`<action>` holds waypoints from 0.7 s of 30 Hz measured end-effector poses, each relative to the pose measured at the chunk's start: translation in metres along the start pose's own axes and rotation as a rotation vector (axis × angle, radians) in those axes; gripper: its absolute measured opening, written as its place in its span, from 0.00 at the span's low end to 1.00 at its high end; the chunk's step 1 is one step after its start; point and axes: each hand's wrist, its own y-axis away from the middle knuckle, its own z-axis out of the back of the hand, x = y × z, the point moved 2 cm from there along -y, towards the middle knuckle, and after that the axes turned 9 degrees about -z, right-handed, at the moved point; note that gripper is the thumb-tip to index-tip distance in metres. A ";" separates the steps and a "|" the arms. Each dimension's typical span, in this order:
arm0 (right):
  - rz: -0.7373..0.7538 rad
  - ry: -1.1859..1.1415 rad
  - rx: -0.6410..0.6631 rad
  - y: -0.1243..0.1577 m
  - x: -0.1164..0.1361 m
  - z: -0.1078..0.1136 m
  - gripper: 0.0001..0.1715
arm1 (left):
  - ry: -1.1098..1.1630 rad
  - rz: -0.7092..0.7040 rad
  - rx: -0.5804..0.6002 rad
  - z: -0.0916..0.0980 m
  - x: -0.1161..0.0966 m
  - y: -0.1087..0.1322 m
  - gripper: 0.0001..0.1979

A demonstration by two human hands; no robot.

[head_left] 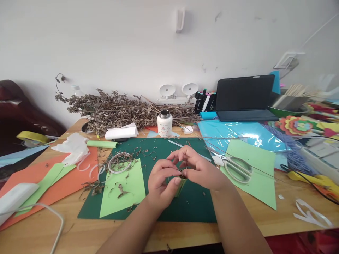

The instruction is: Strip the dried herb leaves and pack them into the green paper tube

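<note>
Both my hands meet over the dark green cutting mat (159, 151), round a small light-green paper tube (180, 188) that stands upright. My left hand (163, 181) is closed on the tube's left side, thumb near its rim. My right hand (200, 169) bends over the top with curled fingers at the opening, where brown dried bits show. What the right fingertips pinch is hidden. To the left, a light-green sheet (124, 197) carries crumbled dried leaves (122, 190) and a white ring (120, 163). Scissors (238, 169) lie right of my right hand on another green sheet (261, 183).
Behind the mat stand an open white bottle (164, 125) and a heap of dried plants (113, 107). A tablet (245, 93) stands at back right, behind blue film (238, 134). Orange paper (66, 183) and crumpled tissue (72, 148) lie left. A white cable (62, 222) curves at front left.
</note>
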 end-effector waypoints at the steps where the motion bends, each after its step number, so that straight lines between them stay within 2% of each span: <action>1: -0.016 -0.012 -0.002 0.000 0.000 -0.001 0.15 | 0.008 -0.008 0.012 0.000 0.001 0.000 0.08; 5: -0.038 -0.139 -0.007 -0.001 0.000 -0.004 0.14 | 0.034 0.017 0.014 0.000 0.007 0.001 0.11; 10: -0.032 -0.238 -0.014 -0.004 -0.001 -0.006 0.16 | 0.070 0.082 0.046 0.002 0.014 0.000 0.08; 16: -0.030 -0.214 -0.062 -0.004 0.000 -0.006 0.18 | 0.173 0.242 0.037 0.001 0.020 0.000 0.05; 21: -0.010 -0.171 -0.045 -0.003 0.001 -0.009 0.19 | 0.209 0.256 -0.013 0.000 0.012 -0.005 0.03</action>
